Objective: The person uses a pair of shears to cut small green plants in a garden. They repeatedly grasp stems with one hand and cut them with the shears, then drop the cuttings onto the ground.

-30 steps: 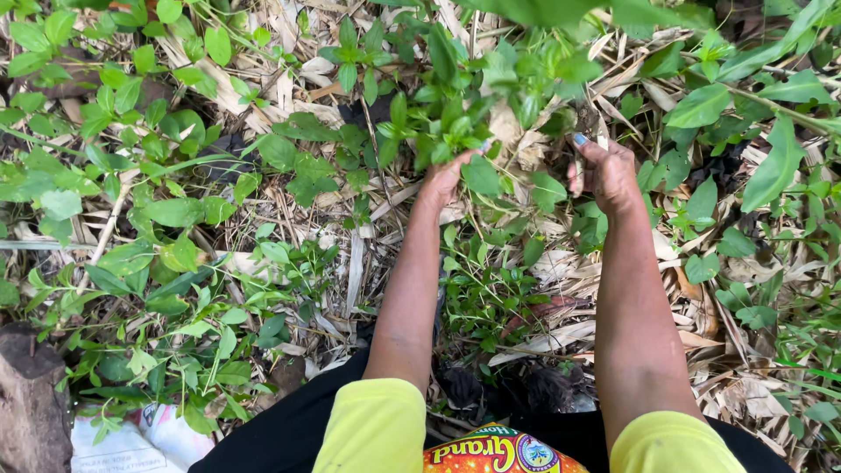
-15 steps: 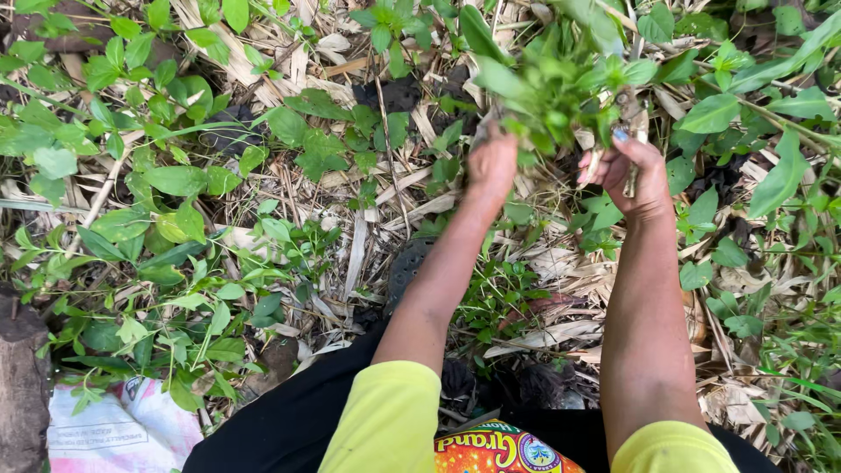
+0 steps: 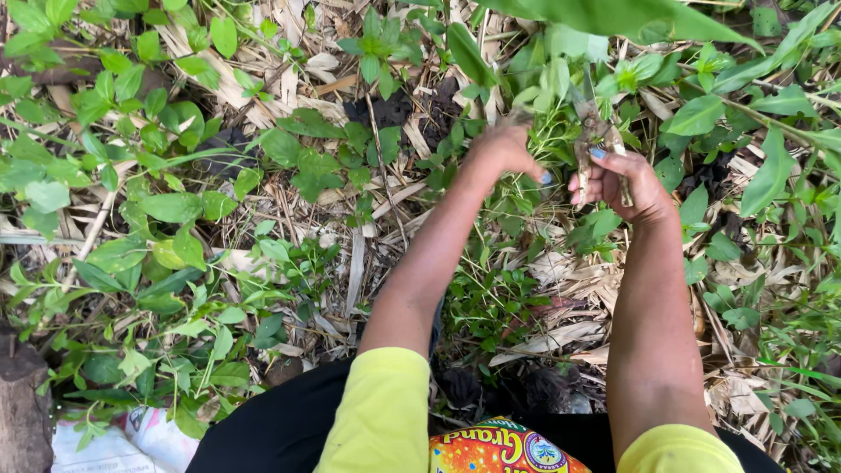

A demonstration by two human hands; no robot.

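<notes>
1. Closest to you: one bright printed packet (image 3: 499,448) sat at your lap, and one white sack (image 3: 105,447) lay at lower left.
2. Your two hands were up in the weeds. Your right hand (image 3: 618,184) was clenched around one muddy rooted stem (image 3: 589,140), held upright above the dry leaf litter (image 3: 561,337).
3. Your left hand (image 3: 504,149) was curled at the same clump, just beside the stem; I couldn't tell if it gripped anything.
4. My guess on risk: that stem looked thin, so a jerky tug could've snapped it, leaving roots behind.

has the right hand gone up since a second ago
Cannot tell for certain: the camera shifted too. The right hand now holds a brownish stalk raised among the leaves, where earlier it was lower near the litter.
</notes>
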